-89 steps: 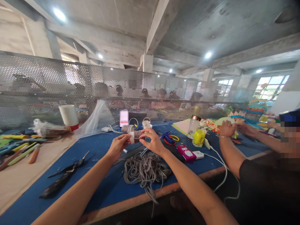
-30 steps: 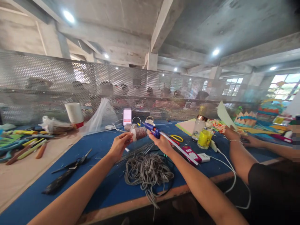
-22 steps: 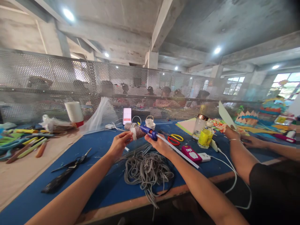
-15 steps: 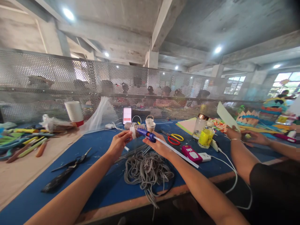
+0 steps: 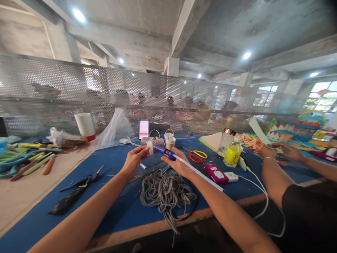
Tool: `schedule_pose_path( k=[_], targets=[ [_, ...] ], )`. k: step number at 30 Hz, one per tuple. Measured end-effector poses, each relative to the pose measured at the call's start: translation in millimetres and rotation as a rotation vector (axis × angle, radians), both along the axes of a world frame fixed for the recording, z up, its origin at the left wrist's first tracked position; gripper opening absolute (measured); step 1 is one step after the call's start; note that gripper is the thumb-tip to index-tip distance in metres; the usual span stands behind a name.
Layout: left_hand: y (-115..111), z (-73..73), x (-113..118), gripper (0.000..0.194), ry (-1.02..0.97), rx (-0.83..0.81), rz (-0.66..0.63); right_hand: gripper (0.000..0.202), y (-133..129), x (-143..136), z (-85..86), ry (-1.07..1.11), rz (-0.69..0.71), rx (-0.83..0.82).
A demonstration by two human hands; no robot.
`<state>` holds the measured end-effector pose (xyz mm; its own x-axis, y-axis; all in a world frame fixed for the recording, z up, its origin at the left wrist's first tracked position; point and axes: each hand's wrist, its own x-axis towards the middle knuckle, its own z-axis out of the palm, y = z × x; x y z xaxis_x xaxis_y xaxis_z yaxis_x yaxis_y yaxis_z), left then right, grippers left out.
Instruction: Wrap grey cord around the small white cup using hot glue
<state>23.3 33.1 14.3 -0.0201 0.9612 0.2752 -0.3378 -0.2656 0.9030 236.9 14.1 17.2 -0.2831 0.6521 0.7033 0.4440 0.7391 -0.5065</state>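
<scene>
Near the middle of the blue table, my left hand pinches a small white ring-like piece. My right hand is wrapped round a blue glue gun, with a long clear glue stick running out of its back along my forearm. The gun's tip points left at the white piece, close to it; whether they touch is unclear. Just behind them lies a roll wound with grey cord, beside a small white bucket. Below my hands sits a tangled heap of grey cord.
Black-handled pliers lie left. Red-yellow scissors, a glass jar, a yellow bottle and a magenta power socket are right. A phone stands behind. A person's hands hold pale paper at right.
The view has shifted slightly. My hands keep nearly the same pose around the white piece and glue gun. At right, the other person's pale paper has tilted and moved a little.
</scene>
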Motion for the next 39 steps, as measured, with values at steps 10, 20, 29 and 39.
schedule_pose_path(
  k=[10, 20, 29, 39],
  targets=[
    [3.0, -2.9, -1.7, 0.025, 0.012, 0.003, -0.003, 0.029, 0.3, -0.2, 0.7, -0.015, 0.014, -0.022],
    [4.1, -4.6, -1.9, 0.026, 0.021, 0.008, -0.006, 0.032, 1.2, 0.6, -1.9, -0.026, -0.001, -0.019],
    [2.1, -2.3, -1.4, 0.028, 0.012, -0.002, 0.003, 0.032, 0.6, 1.0, -1.4, -0.046, -0.012, -0.028],
    [3.0, -2.4, -1.0, 0.034, 0.037, 0.0, 0.037, 0.03, -1.2, 1.3, 1.9, -0.069, -0.011, -0.023]
  ],
)
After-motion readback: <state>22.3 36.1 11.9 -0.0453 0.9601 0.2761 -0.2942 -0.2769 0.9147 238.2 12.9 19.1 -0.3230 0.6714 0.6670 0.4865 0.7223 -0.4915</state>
